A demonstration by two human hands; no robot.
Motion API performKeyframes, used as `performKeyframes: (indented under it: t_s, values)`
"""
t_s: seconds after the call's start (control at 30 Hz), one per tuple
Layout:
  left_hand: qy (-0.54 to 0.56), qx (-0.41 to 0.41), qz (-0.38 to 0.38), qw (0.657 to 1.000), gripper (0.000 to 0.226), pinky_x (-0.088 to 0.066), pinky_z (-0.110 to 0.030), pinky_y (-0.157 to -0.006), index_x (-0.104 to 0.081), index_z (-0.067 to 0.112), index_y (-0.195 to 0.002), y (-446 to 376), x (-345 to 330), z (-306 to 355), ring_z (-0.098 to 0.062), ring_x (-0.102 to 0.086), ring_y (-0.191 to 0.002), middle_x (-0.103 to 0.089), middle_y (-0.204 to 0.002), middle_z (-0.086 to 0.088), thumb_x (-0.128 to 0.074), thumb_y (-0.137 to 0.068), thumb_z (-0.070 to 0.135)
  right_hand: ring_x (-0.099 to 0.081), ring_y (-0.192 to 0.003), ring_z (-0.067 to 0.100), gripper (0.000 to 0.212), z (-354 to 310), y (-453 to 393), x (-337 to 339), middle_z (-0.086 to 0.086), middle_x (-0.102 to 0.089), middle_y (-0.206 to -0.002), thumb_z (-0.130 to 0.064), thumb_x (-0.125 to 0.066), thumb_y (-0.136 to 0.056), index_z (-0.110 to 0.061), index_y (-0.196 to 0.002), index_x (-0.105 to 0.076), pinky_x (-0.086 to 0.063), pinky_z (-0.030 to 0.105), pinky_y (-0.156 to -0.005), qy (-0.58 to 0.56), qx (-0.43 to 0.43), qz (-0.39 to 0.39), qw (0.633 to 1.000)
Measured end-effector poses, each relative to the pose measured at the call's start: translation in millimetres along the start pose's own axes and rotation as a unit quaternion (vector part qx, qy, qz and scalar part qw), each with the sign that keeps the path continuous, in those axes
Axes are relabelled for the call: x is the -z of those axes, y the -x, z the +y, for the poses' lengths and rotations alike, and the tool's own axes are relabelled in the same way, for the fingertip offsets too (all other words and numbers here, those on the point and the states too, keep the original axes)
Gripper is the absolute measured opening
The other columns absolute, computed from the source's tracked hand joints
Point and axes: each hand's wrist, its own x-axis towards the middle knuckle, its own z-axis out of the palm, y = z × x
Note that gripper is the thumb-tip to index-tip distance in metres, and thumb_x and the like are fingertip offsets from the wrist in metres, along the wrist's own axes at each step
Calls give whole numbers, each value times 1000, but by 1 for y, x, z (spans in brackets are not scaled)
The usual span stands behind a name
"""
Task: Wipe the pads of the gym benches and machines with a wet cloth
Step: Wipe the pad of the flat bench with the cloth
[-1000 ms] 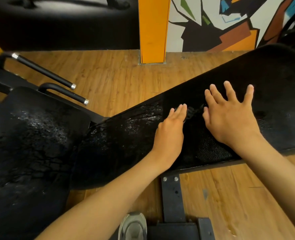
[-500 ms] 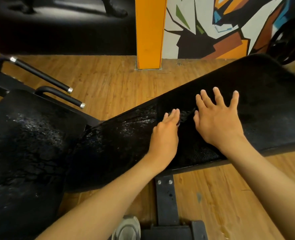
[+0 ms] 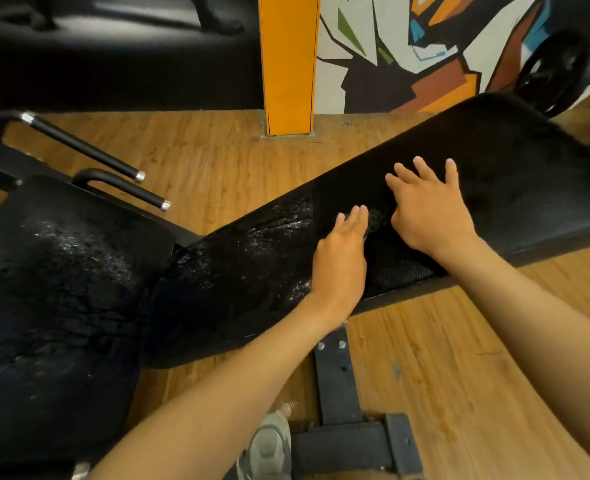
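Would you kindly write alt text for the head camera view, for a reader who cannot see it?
Two bare hands, the left hand and right hand, press flat with straight fingers on a dark cloth on a long black bench pad. The pad's left part glistens wet beside a cracked seat pad, above a wooden floor.

A wooden plank floor (image 3: 217, 161) runs under everything, and an orange pillar (image 3: 288, 64) stands on it at the far wall, between a dark black-and-white wall picture (image 3: 113, 46) on the left and a mural (image 3: 425, 53) of angular coloured shapes on the right. A black weight plate (image 3: 556, 71) stands at the far right, close to the mural. At the bottom edge a grey shoe (image 3: 269, 445) rests on the floor just beside a black steel frame foot (image 3: 342, 441), whose plate shows two bolts (image 3: 331, 345).
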Motion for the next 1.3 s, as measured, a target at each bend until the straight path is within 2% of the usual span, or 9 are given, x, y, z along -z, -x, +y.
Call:
performKeyframes:
  t_s: [0.13,0.37,0.57,0.67,0.83,0.93,1.07,1.17,1.3]
  values:
    - [41,-19,-9,999,67,-44,-37,-112,-34,17,-159,48,5,9,-18,-28,-153,-37,-163,0,-61,-100,0,-22,-155,28,56,-2,16,2,10,-33,-164,-28,-50,-100,-14,-154,-41,-11,56,-124,-34,15,18,999]
    - [101,-10,-11,995,70,-42,-34,-117,-34,19,-159,90,10,4,-13,-22,-155,-37,-164,3,-60,-99,-4,-24,-154,30,61,-24,70,-17,9,-34,-163,-41,-15,-105,-15,-157,-36,-15,56,-123,22,-25,51,998]
    - [117,139,61,981,59,-42,-36,-116,-45,15,-153,139,22,-56,-12,-30,-151,-47,-156,1,-57,-99,-8,-21,-155,30,69,-31,72,-21,7,-29,-166,-48,-6,-103,-18,-159,-32,-13,58,-124,50,-43,57,996]
    - [89,199,66,974,56,-35,-36,-121,-46,12,-152,134,24,-53,-18,-31,-151,-48,-156,-2,-56,-100,-6,-22,-155,30,69,-35,72,-19,7,-31,-165,-49,-8,-102,-18,-158,-34,-13,59,-123,51,-52,67,995]
    - [85,98,24,991,63,-33,-39,-121,-37,17,-157,119,18,-12,-17,-22,-155,-37,-163,1,-55,-101,-5,-23,-154,31,69,-36,70,-20,9,-33,-164,-48,-10,-102,-16,-157,-36,-15,59,-123,54,-51,72,995]
    - [101,57,2,993,61,-41,-40,-119,-38,15,-157,119,18,-27,-15,-25,-154,-40,-161,0,-55,-101,-4,-25,-153,32,68,-36,70,-21,10,-35,-163,-48,-12,-102,-15,-156,-38,-16,59,-122,55,-50,75,994]
    - [95,170,45,980,52,-38,-43,-120,-44,16,-154,119,27,-71,-17,-32,-151,-45,-158,-1,-51,-104,0,-25,-153,33,69,-36,70,-22,10,-35,-163,-48,-12,-102,-14,-155,-39,-15,60,-121,49,-47,75,995]
    - [59,225,54,971,51,-33,-41,-121,-43,14,-154,113,29,-67,-19,-28,-153,-44,-159,-2,-50,-105,1,-23,-154,32,70,-36,70,-22,10,-34,-164,-48,-10,-101,-14,-156,-37,-14,60,-122,51,-50,73,995]
    - [92,114,21,989,66,-33,-39,-122,-34,20,-157,132,17,-23,-14,-20,-155,-34,-164,3,-54,-100,-8,-21,-155,32,71,-33,67,-22,10,-30,-165,-48,-6,-101,-15,-158,-33,-12,61,-121,62,-37,53,996]
